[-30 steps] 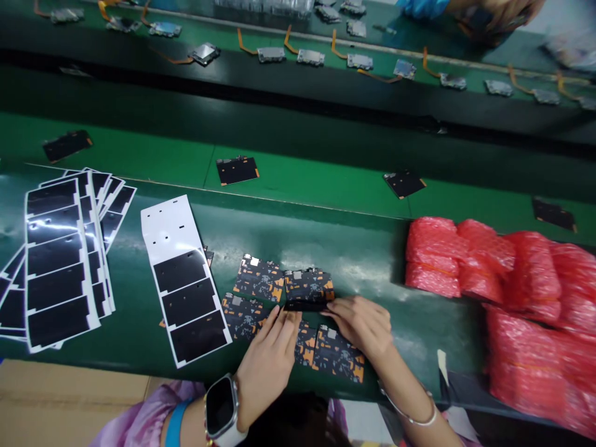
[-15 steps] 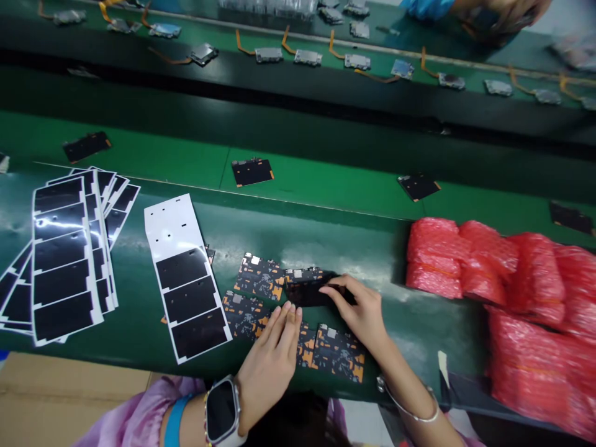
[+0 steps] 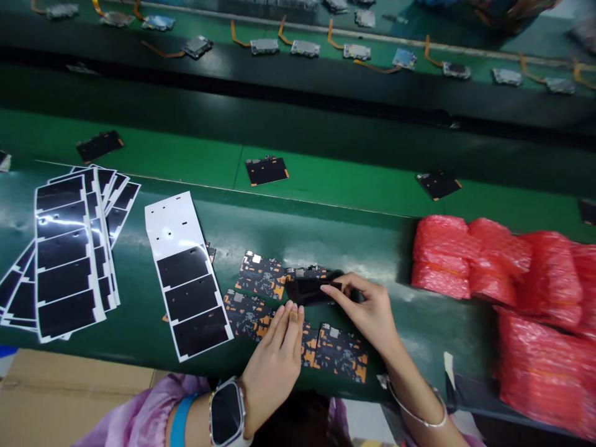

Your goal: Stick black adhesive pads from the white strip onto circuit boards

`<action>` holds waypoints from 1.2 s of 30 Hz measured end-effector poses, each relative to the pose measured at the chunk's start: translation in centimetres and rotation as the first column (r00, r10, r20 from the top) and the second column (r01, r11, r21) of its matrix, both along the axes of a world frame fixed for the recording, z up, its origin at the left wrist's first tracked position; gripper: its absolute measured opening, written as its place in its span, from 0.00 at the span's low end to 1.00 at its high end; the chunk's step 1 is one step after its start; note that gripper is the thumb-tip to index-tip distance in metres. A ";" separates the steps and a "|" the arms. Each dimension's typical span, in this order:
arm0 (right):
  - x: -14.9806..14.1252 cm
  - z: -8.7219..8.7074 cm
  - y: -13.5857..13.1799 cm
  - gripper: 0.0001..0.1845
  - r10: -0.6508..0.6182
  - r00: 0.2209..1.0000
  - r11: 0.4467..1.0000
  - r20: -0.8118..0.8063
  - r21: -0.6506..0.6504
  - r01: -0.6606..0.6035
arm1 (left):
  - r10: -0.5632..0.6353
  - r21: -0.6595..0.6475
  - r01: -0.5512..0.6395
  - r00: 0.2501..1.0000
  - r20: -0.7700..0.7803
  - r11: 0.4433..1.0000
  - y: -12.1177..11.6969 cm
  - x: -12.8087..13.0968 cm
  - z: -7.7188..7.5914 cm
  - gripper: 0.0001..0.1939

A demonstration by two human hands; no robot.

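Note:
My right hand (image 3: 367,304) pinches the right end of a black adhesive film (image 3: 305,290), which lies over a circuit board (image 3: 307,272); the board's top edge shows above it. Fingers stretched out, my left hand (image 3: 277,363) rests flat, its fingertips near the film's lower left edge and over another board. More circuit boards with black and orange faces (image 3: 261,273) lie around both hands. To the left is a white backing sheet (image 3: 170,226) with several black films (image 3: 189,298) on its lower part and a bare upper part.
Overlapping film sheets (image 3: 65,261) lie at far left. Red bubble-wrapped bundles (image 3: 442,257) are stacked at right. Behind, black-covered boards (image 3: 267,171) lie spaced along a bright green strip (image 3: 186,152). Small modules with orange cables (image 3: 305,48) line a farther ledge. Another person's hand (image 3: 512,12) is blurred at top right.
The boards on the green strip have shifted to the right. Both hands stay almost in place, the right one still pinching the film.

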State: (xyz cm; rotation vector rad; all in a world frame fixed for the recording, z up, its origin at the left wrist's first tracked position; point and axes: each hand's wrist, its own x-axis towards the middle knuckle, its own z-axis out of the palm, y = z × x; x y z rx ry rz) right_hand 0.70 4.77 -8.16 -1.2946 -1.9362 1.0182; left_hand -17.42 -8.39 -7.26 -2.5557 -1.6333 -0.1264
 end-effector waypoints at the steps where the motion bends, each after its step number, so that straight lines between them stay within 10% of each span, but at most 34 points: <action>1: 0.0 0.2 0.0 0.12 0.012 1.000 0.999 0.020 0.053 -0.013 | 0.000 0.000 0.000 1.000 0.007 1.000 0.0 0.0 0.0 0.28; 13: -1.0 2.8 -3.5 0.07 0.089 0.980 0.895 0.179 0.417 -0.158 | -0.043 -0.054 0.045 0.999 0.031 0.998 0.5 -0.5 -0.2 0.26; 19: -0.8 3.9 -3.7 0.05 0.010 0.985 0.914 0.170 0.398 -0.078 | 0.080 -0.105 -0.032 0.866 0.493 0.994 2.1 -2.4 0.6 0.20; 24: -1.0 4.4 -3.8 0.03 0.014 0.979 0.913 0.205 0.396 -0.096 | 0.244 -0.263 -0.094 0.739 0.627 0.960 6.0 -2.5 0.5 0.48; 31: -0.6 5.1 -6.2 0.08 0.095 0.948 0.840 0.305 0.486 -0.240 | 0.245 -0.338 -0.026 0.740 0.626 0.941 7.3 -2.7 -0.6 0.53; 36: 1.1 6.5 -6.9 0.12 -0.081 0.988 0.866 0.132 0.500 0.004 | 0.235 -0.357 0.011 0.734 0.637 0.934 6.7 -3.4 0.7 0.54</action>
